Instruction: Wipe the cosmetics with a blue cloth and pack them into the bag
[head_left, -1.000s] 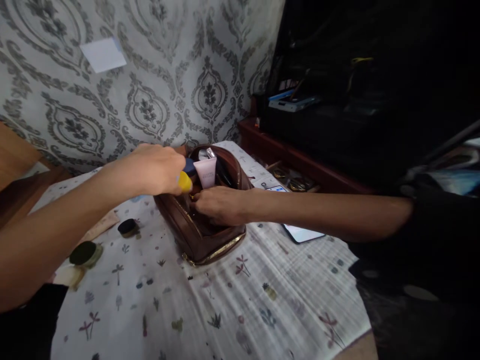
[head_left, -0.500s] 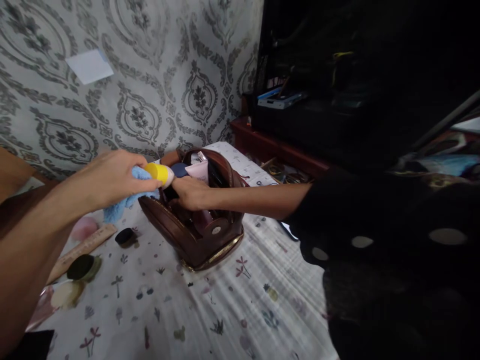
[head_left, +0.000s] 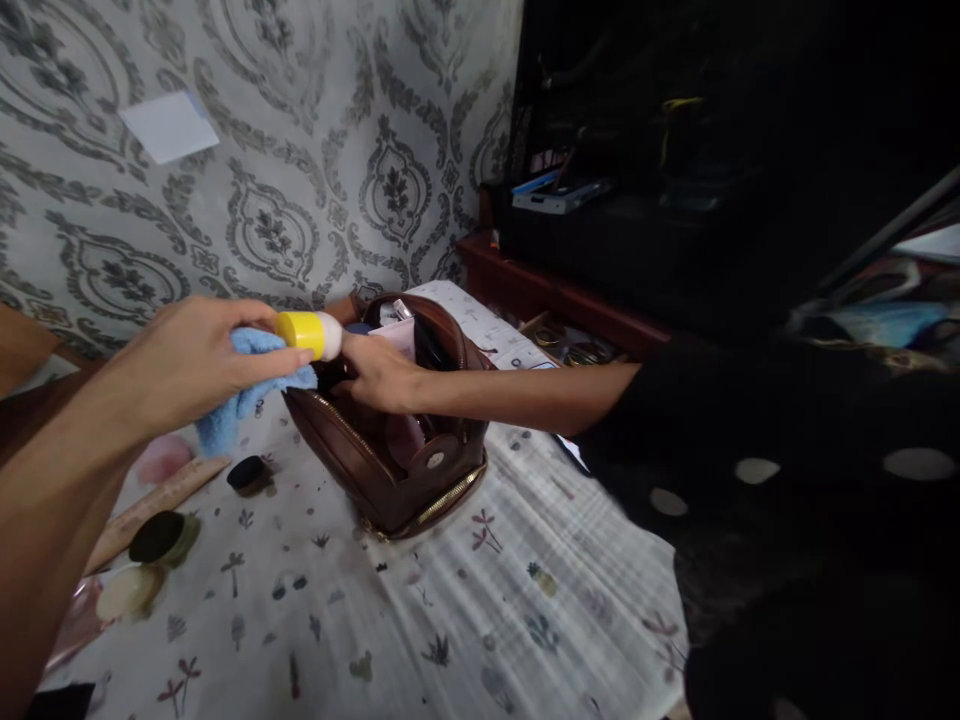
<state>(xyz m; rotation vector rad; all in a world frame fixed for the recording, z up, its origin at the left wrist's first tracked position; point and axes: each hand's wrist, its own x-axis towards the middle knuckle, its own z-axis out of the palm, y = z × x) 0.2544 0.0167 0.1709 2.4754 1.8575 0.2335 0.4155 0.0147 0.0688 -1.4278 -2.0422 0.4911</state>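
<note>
My left hand [head_left: 217, 345] is closed around a small bottle with a yellow cap [head_left: 298, 335] and a pale body, together with a fluffy blue cloth [head_left: 225, 415]. Both are held above the left rim of an unzipped brown bag [head_left: 345, 455]. Over the bag's opening, my right hand [head_left: 382, 375] has its fingers curled down, close to the bottle's pale end; what they grip, if anything, is hidden. Inside the bag are a pale pink tube [head_left: 397, 337], a dark blue item [head_left: 358, 328] partly covered, and black items.
On the patterned sheet [head_left: 390, 630] at left lie a black-lidded jar [head_left: 249, 474], a larger dark-lidded jar [head_left: 160, 537], a cream-coloured round item [head_left: 130, 592], a long beige tube [head_left: 154, 505] and a pink puff [head_left: 163, 457]. A dark red wooden unit [head_left: 540, 290] stands behind.
My left hand has drawn slightly left with the bottle and cloth, and the bottle now lies more level. My right hand stays at the bag's opening, its forearm shifted a little.
</note>
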